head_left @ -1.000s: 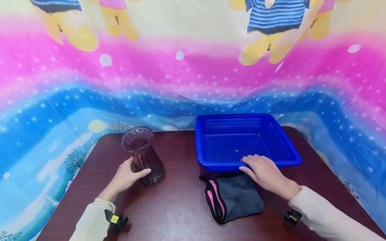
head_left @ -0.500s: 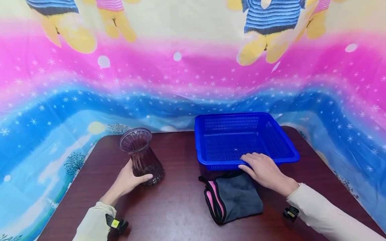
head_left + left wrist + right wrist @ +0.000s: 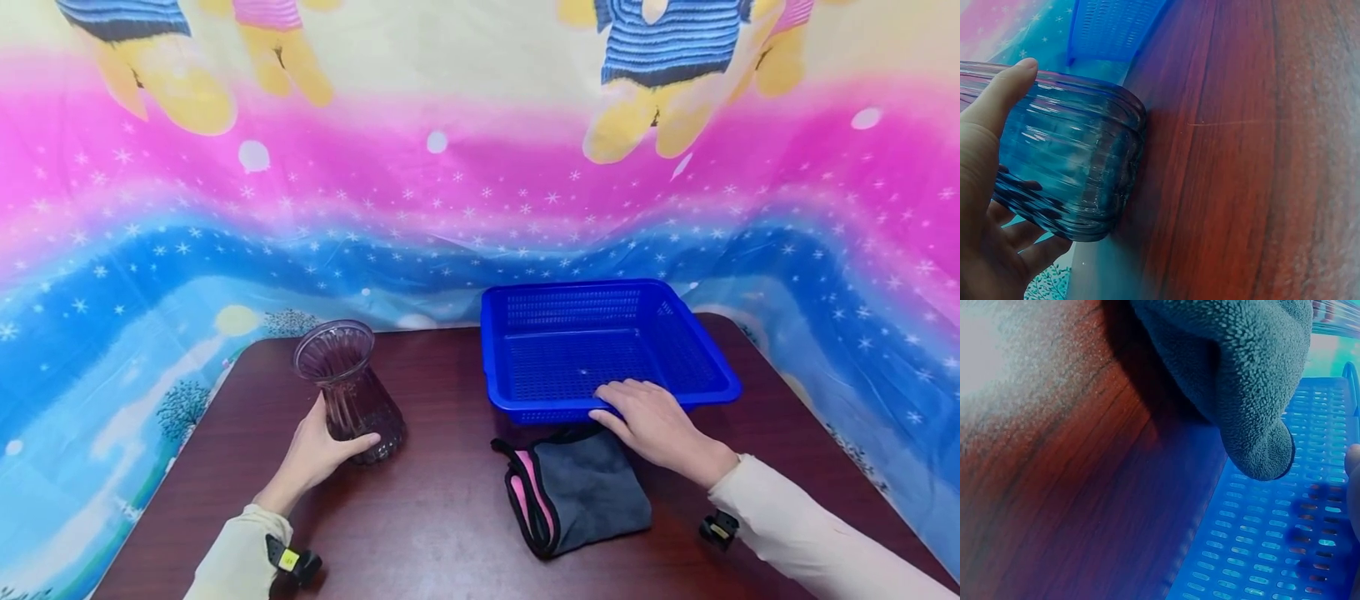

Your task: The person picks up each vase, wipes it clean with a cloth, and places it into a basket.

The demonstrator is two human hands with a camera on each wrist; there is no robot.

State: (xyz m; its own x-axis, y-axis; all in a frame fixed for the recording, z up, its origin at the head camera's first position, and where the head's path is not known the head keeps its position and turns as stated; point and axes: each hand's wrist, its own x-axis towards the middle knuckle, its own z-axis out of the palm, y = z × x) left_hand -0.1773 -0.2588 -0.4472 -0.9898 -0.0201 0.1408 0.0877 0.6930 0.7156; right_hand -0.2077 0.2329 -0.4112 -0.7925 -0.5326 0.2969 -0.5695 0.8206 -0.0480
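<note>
My left hand (image 3: 309, 446) grips a purple-tinted ribbed glass vase (image 3: 362, 400) low on its body. The vase has a flared rim and leans slightly left in the head view. In the left wrist view, the vase's base (image 3: 1116, 165) is by the tabletop; whether it touches cannot be told. My right hand (image 3: 660, 429) holds the near rim of a blue plastic basket (image 3: 495, 358), fingers over the edge, thumb outside; the fingertips are hidden. A folded grey towel (image 3: 592, 492) with black edging and pink layers lies in front of the basket.
The dark red-brown wooden table (image 3: 420, 533) has rounded far corners. Behind and beside it hangs a patterned cloth backdrop (image 3: 420, 192). The basket stands near the table's far right. In the right wrist view, the towel hangs in front of the slotted basket wall (image 3: 1247, 550).
The head view has shifted slightly. My left thumb sits a little lower on the vase than a second ago. The right hand, basket and towel have kept their places.
</note>
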